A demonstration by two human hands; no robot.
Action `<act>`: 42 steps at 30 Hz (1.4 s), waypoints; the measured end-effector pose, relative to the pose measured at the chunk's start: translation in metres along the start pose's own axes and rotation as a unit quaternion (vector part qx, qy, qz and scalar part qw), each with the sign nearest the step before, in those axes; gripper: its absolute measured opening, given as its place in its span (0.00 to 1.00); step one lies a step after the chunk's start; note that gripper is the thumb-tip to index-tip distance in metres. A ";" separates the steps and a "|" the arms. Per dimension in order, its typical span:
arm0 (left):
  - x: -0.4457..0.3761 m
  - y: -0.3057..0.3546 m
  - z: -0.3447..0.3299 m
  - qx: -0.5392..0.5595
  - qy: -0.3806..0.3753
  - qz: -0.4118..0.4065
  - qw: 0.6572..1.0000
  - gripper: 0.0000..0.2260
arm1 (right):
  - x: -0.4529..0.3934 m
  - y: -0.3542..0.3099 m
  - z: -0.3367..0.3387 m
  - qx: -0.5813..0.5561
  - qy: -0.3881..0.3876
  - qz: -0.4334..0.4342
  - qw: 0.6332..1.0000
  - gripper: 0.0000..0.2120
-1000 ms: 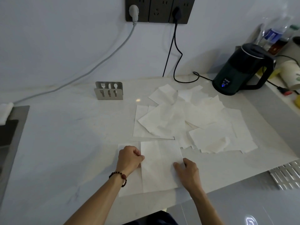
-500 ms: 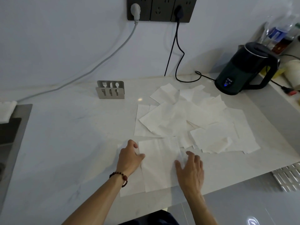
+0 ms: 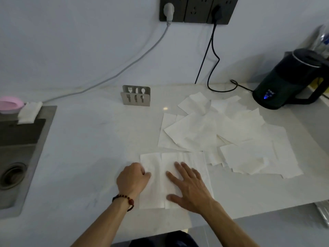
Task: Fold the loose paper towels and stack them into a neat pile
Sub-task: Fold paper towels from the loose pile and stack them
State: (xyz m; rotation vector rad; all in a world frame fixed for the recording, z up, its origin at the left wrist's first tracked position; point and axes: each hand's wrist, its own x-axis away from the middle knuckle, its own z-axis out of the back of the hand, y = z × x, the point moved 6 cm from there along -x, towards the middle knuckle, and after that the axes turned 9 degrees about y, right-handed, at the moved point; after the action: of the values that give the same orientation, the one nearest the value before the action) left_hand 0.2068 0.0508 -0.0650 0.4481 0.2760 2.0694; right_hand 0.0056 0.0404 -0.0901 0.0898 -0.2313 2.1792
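Observation:
A white paper towel (image 3: 185,158) lies flat near the counter's front edge, partly folded over itself with a vertical crease down its left part. My left hand (image 3: 132,179) rests on its left edge, fingers curled and pinching the paper. My right hand (image 3: 189,187) lies flat on top of it with fingers spread, pressing it down. Behind and to the right, a loose heap of several unfolded paper towels (image 3: 222,132) spreads across the white counter (image 3: 89,148).
A metal napkin holder (image 3: 136,95) stands at the back centre. A black electric kettle (image 3: 293,79) sits at the back right, its cord running to wall sockets (image 3: 197,9). A sink (image 3: 16,157) lies at the left, with a folded cloth (image 3: 29,112) and pink dish (image 3: 9,104).
My right hand slid from the towel's right edge leftward onto its middle and opened flat. The left hand stayed curled at the left edge. The view shifted left, showing the sink.

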 end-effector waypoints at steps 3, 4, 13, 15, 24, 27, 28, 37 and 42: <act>-0.001 -0.003 -0.003 0.076 -0.020 0.030 0.996 0.05 | 0.002 0.000 -0.005 0.008 0.007 -0.016 1.000 0.33; -0.001 -0.004 -0.004 0.114 -0.025 0.043 0.992 0.05 | 0.002 0.000 -0.005 0.012 0.015 -0.012 1.000 0.33; 0.017 0.042 0.003 0.530 -0.256 0.122 0.799 0.07 | 0.006 -0.006 -0.009 -0.010 0.028 -0.022 0.999 0.33; 0.013 0.039 -0.001 0.447 -0.196 0.071 0.870 0.06 | 0.007 -0.003 -0.009 -0.017 0.043 -0.016 0.999 0.40; 0.019 0.047 -0.032 -0.007 -0.084 -0.378 0.922 0.25 | 0.025 0.035 0.014 -0.080 0.125 -0.133 0.980 0.26; 0.020 0.047 -0.041 -0.080 -0.117 -0.409 0.901 0.30 | 0.022 0.029 0.016 -0.078 0.137 -0.114 0.981 0.27; 0.020 0.046 -0.044 -0.101 -0.128 -0.414 0.896 0.29 | 0.021 0.026 0.014 -0.069 0.126 -0.097 0.985 0.26; 0.005 0.058 -0.030 -0.074 -0.106 -0.413 0.901 0.27 | 0.012 0.026 0.015 -0.039 0.142 -0.065 0.987 0.18; -0.048 0.089 -0.007 -0.004 0.012 -0.361 0.932 0.20 | -0.044 0.050 0.047 -0.072 0.206 -0.108 0.970 0.14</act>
State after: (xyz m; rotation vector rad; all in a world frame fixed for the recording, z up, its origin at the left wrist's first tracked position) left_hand 0.1572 -0.0359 -0.0485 0.2586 0.3806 1.3517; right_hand -0.0107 -0.0329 -0.0570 -0.3987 -0.1336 1.9057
